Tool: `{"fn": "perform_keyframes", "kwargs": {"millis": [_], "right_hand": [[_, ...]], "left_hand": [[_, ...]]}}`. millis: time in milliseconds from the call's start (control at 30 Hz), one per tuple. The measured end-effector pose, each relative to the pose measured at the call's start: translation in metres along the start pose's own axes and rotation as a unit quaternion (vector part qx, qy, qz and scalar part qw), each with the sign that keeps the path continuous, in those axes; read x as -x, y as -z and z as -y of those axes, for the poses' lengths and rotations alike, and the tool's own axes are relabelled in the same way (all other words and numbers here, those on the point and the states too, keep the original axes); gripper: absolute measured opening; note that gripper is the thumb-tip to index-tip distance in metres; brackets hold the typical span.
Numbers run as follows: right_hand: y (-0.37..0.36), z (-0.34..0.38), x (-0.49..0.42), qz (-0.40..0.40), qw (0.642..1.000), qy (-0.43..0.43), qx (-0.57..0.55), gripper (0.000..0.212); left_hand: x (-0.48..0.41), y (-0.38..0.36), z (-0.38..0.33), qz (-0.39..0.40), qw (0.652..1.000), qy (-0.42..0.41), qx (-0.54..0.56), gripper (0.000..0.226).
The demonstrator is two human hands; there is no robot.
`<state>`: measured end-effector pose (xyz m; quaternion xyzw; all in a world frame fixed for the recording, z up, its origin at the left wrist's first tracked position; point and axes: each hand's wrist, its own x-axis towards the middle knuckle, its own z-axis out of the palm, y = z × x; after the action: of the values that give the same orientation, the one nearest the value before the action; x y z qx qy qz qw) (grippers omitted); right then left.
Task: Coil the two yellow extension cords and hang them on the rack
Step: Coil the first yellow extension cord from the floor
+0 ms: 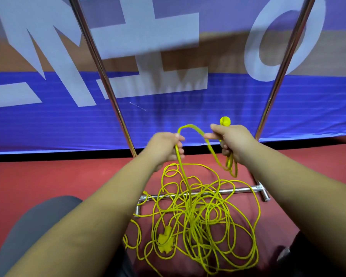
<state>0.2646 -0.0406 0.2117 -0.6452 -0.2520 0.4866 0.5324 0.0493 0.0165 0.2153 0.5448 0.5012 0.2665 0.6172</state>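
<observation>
If you're asking how far along this is, I'd say barely started. Going from the left, there's a knee point(38, 226) in dark trousers. Next is the rack's left upright point(100, 62), standing in front of a blue banner point(48, 120). Nothing yellow hangs on any part of the rack I can see, though its top is out of frame.

Next over, the left hand point(164, 144) has its grip closed round the yellow cord point(181, 162), fingers curled on it. The cord drops from under the fist straight down into the mess. Below that hand a second plug point(165, 238) lies on the red floor point(68, 176), at the near left of the tangle point(192, 220). That tangle is a big loose heap of loops, and some of it is draped over the rack's base bar point(242, 189). I honestly can't tell where one cord ends and the other starts in there.

From the top of the left fist the cord arches across to the right hand point(230, 140). That grip is clamped on it too, with a couple of short loops dangling underneath and a plug end point(225, 121) poking up above the thumb. So my guess is only a turn or two is wound so far.

Furthest right is the right upright point(284, 62), also bare. That leaves nearly all of the first coil, the whole second cord and both hangings to go.
</observation>
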Motion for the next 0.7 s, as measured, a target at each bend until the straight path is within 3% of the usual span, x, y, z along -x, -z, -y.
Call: {"fn": "perform_keyframes", "kwargs": {"millis": [67, 133, 367, 700], "right_hand": [[0.003, -0.009, -0.002, 0.006, 0.999, -0.036, 0.016, 0.024], [0.001, -0.015, -0.001, 0.015, 0.998, -0.057, 0.025, 0.023], [-0.017, -0.017, 0.005, 0.079, 0.99, -0.115, -0.014, 0.02], [-0.025, -0.024, 0.004, 0.08, 0.989, -0.116, -0.042, 0.014]], "left_hand": [[-0.002, 0.008, -0.015, -0.062, 0.997, 0.025, 0.048, 0.028], [-0.002, 0.016, -0.018, -0.072, 0.995, 0.047, 0.041, 0.029], [0.009, 0.003, -0.016, 0.009, 0.999, 0.029, -0.039, 0.033], [0.025, -0.008, -0.013, 0.072, 0.992, -0.028, -0.1, 0.023]]}}
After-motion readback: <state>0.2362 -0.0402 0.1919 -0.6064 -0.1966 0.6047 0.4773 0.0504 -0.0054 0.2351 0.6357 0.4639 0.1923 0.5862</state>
